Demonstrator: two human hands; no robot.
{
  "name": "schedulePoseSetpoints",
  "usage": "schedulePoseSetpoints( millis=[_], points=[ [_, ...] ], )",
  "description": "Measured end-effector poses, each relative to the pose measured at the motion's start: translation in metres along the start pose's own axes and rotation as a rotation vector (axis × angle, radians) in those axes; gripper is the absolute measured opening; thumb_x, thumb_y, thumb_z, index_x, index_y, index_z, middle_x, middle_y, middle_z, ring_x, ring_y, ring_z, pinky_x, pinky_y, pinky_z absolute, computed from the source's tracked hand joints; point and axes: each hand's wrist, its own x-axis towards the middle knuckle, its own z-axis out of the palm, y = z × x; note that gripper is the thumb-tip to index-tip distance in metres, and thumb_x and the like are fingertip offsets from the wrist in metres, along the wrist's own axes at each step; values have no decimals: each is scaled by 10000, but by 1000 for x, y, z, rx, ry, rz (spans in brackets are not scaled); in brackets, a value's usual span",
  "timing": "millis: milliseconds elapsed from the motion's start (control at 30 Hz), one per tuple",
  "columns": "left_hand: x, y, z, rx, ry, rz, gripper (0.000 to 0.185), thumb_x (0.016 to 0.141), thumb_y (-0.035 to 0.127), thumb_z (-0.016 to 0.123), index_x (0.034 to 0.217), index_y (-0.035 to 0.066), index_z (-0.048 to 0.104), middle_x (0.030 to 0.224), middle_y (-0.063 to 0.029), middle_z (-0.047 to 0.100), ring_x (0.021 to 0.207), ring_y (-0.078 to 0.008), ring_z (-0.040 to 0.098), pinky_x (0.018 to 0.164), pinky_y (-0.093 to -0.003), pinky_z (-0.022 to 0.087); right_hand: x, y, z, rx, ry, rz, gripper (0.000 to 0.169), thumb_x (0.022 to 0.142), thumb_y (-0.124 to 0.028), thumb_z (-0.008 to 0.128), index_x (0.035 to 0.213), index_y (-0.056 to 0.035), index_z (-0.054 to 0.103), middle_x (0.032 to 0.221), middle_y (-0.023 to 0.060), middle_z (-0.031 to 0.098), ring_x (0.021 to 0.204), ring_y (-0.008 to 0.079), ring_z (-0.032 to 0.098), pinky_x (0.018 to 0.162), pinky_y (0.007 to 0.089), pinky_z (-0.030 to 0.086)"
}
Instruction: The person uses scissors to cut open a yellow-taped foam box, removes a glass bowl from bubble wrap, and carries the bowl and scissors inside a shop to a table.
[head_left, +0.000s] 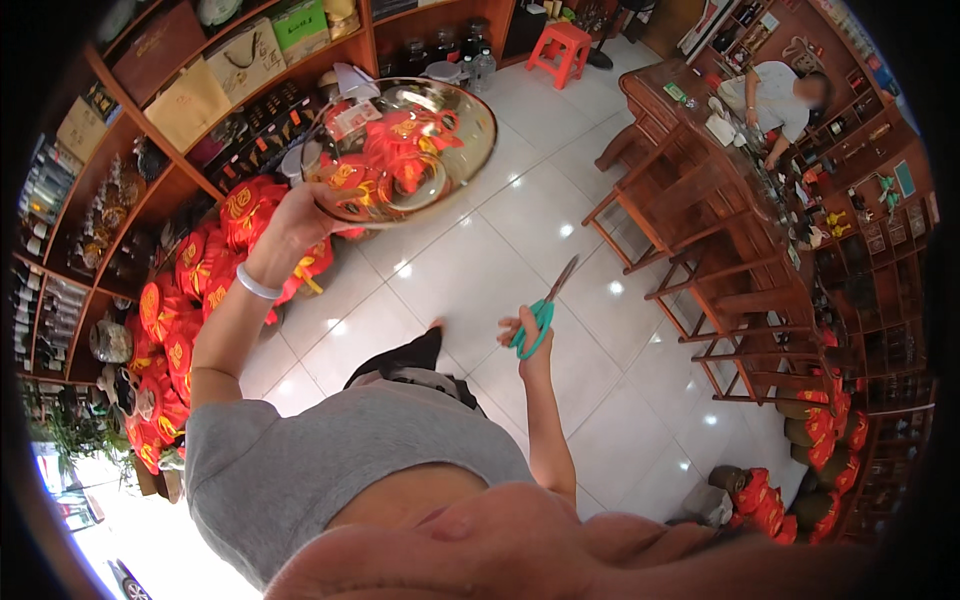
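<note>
My left hand, with a pale bangle on its wrist, grips the near edge of a wide amber-tinted glass bowl. The bowl is held up and tilted before me. A small label shows on its left part. Red and gold cloth pieces appear through the glass; whether they lie inside or behind it I cannot tell. Lower and to the right, my right hand has its fingers through the teal handles of a pair of scissors. The blades point up and away, well apart from the bowl.
Wooden shelves with boxes and bottles line the left. Jars with red cloth covers stand below them. A red plastic stool is at the back. Wooden chairs line a counter, behind which a person sits. White tiles cover the floor.
</note>
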Motion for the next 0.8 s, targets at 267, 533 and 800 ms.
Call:
schedulePoseSetpoints(
  millis=[267, 533, 800],
  points=[
    [188, 37, 54, -5, -182, 53, 422, 680, -68, 354, 1098, -27, 389, 1146, -261, 437, 1081, -425, 431, 895, -586, 368, 120, -9, -44, -347, -1, 0, 325, 768, -294, 626, 780, 10, 513, 600, 70, 562, 406, 99, 483, 378, 226, 382],
    [363, 52, 195, -300, -384, -304, 493, 701, -73, 299, 1192, -102, 271, 1275, -346, 228, 1162, -546, 215, 902, -582, 356, 244, -86, -54, -571, 147, -139, 304, 746, -271, 660, 743, -15, 496, 582, 37, 539, 432, 81, 457, 413, 218, 376],
    [507, 54, 294, -370, -400, -445, 488, 686, -44, 313, 1167, -114, 264, 1267, -378, 182, 1122, -604, 196, 848, -614, 371, 388, -135, -70, -617, 108, -294, 321, 718, -256, 698, 772, 1, 515, 577, 28, 532, 454, 85, 465, 420, 243, 386]
  ],
)
